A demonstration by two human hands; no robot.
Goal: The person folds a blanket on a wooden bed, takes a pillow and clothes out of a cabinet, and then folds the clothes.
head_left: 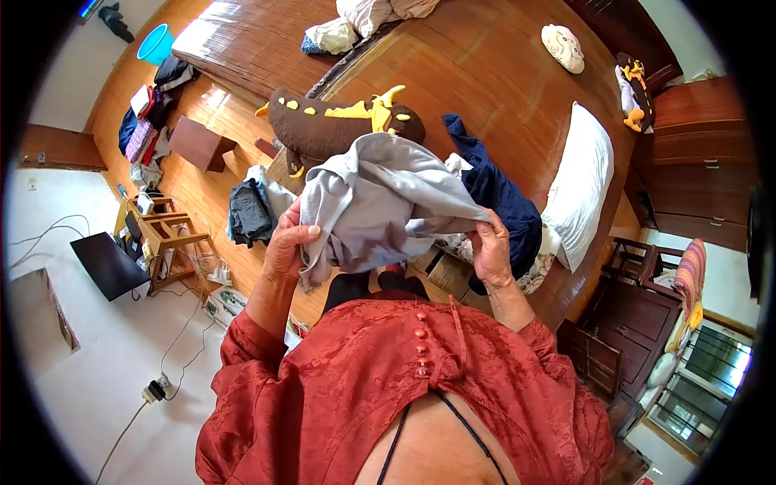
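Observation:
A light grey garment (380,202) hangs stretched between my two hands in front of my body; its exact kind does not show. My left hand (287,241) grips its left edge, thumb on top. At the right edge my right hand (490,246) pinches the cloth between thumb and fingers. Behind the garment lies a brown plush toy (323,125) with yellow parts, partly covered by it. A dark blue garment (501,194) is spread on the bed just beyond my right hand. Folded dark grey clothes (249,212) sit to the left of my left hand.
The wooden bed surface (477,73) bears a white pillow (580,186) and a round cream cushion (563,48). On the floor at left are a clothes pile (144,133), a brown stool (198,145) and a blue bucket (155,44). Cables (184,347) run near a wooden chair (174,234).

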